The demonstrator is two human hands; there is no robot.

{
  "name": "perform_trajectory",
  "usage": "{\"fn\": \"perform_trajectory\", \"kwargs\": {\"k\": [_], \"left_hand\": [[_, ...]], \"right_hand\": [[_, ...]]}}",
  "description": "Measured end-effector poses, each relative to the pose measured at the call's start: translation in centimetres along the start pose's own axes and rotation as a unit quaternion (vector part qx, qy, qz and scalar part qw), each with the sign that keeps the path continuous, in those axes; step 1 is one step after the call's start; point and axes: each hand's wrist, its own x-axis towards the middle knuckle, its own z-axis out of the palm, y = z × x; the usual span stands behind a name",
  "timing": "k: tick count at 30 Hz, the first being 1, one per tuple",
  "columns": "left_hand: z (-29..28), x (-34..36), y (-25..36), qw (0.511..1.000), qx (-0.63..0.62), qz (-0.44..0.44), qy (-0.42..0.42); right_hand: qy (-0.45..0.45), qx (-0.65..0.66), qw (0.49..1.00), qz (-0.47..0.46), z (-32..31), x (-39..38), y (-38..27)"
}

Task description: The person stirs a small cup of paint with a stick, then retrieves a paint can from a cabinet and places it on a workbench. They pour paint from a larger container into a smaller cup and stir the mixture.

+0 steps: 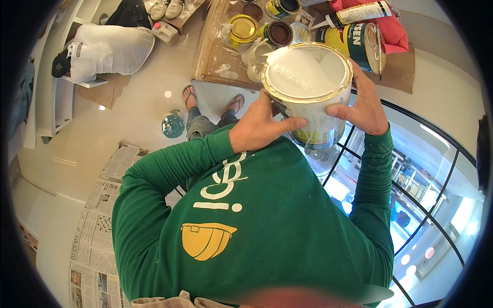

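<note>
A large metal paint can (317, 118) is held up in front of my chest, its gold-rimmed mouth uncovered and tilted toward me. Thick white paint (295, 72) shows inside, and white drips run down the outer wall. My left hand (264, 123) grips the can's left side, thumb across the front. On the right side my right hand (364, 102) is wrapped round it, thumb also on the front wall. The can hides most of the fingers behind it. Just left of its rim stands a whitish, paint-smeared container (255, 59), partly covered.
Beyond the can, a cardboard-covered surface (213, 56) bears several paint tins, a sealant cartridge (359, 14) and a large can on its side (354, 43). A person in white (110, 51) bends down at left. Newspaper (92, 236) covers floor; black-framed glass (431, 210) lies right.
</note>
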Motion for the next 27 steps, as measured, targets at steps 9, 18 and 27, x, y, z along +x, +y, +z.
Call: {"fn": "perform_trajectory", "kwargs": {"k": [9,18,27], "left_hand": [[0.2,0.0,-0.3,1.0,-0.006,0.001,0.007],[-0.1,0.2,-1.2,0.995,0.081,0.058,0.009],[-0.2,0.1,-1.4,0.986,0.15,0.073,0.017]], "right_hand": [[0.0,0.021,1.0,0.004,0.0,-0.2,0.1],[0.016,0.081,0.997,-0.009,0.9,-1.5,1.1],[0.04,0.139,0.989,0.003,2.3,-2.6,2.6]]}}
